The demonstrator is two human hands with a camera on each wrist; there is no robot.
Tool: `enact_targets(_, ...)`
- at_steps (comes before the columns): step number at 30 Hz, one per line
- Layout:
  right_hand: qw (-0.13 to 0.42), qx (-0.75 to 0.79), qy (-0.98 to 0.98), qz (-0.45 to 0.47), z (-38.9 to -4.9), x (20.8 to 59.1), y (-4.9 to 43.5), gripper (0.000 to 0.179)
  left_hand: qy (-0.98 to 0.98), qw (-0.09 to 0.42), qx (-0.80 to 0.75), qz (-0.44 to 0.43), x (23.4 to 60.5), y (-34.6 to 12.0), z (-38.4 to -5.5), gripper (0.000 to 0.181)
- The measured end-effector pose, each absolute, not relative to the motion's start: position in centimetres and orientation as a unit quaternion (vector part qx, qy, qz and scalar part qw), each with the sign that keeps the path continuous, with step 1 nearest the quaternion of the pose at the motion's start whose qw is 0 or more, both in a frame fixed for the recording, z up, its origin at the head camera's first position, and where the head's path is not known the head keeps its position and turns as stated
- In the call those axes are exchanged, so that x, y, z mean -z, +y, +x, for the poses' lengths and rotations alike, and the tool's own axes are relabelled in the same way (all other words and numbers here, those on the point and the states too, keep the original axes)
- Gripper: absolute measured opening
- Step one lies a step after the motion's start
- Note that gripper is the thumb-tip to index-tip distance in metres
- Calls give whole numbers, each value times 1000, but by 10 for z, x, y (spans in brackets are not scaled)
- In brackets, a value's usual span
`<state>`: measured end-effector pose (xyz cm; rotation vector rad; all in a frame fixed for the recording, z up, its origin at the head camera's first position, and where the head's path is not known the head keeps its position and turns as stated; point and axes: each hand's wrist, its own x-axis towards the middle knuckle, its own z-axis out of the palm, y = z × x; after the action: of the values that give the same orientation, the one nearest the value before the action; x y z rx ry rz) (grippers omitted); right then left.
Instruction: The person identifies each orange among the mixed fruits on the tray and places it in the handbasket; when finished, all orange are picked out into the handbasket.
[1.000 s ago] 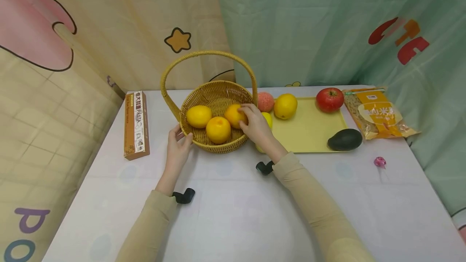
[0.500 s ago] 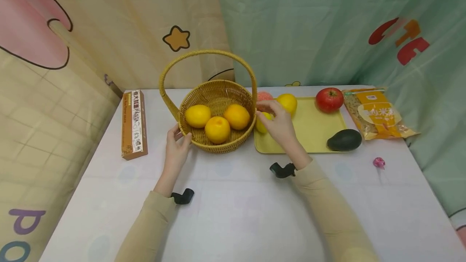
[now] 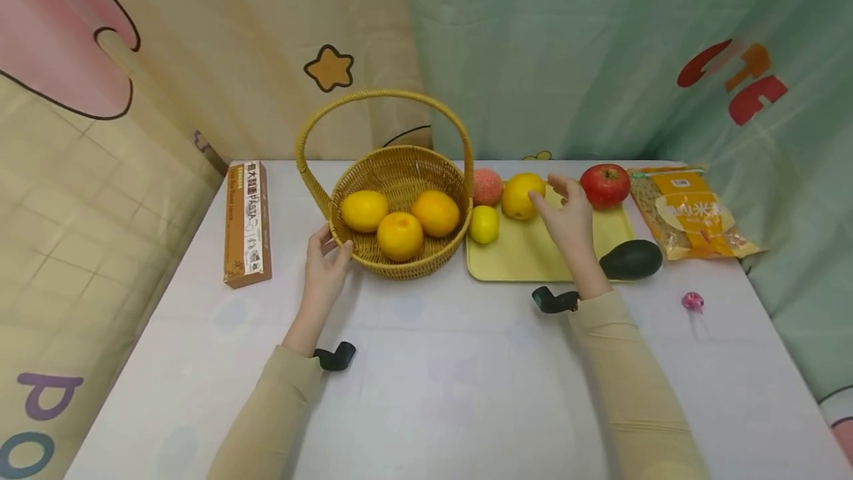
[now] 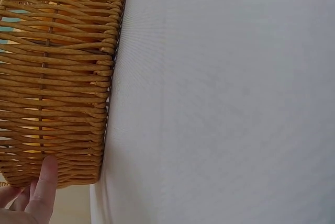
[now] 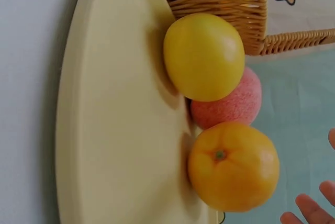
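Observation:
In the head view a wicker basket (image 3: 406, 270) with a tall handle holds a yellow fruit (image 3: 364, 211) and two oranges (image 3: 400, 237). My left hand (image 3: 324, 265) holds the basket at its lower left side; in the left wrist view the thumb (image 4: 46, 179) presses on the woven wall. My right hand (image 3: 569, 221) is over the yellow tray (image 3: 533, 261), fingers spread and holding nothing. Its fingertips are just right of an orange (image 3: 523, 196). Left of that orange are a yellow-green fruit (image 3: 484, 225) and a pink ball-like fruit (image 3: 487, 187).
A red apple (image 3: 605, 186) and a dark green avocado (image 3: 631, 260) are at the tray's right side. Beyond lie a bag of grain (image 3: 696, 213) and a small pink wrapped candy (image 3: 693, 302). A pasta box (image 3: 246, 224) lies left of the basket. Curtains hang behind the table.
My right hand has let go of an orange inside the basket and moved right, over the tray to the orange there. My left hand has stayed at the basket.

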<state>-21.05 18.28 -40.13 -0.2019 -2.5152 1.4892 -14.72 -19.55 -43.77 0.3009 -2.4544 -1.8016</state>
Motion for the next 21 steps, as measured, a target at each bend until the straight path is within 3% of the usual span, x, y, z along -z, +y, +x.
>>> enact_targets(21, 18, -498, -857, -127, -238, 426, 172, 86, -808, 39, 579, 99, 438, -196, -149, 61)
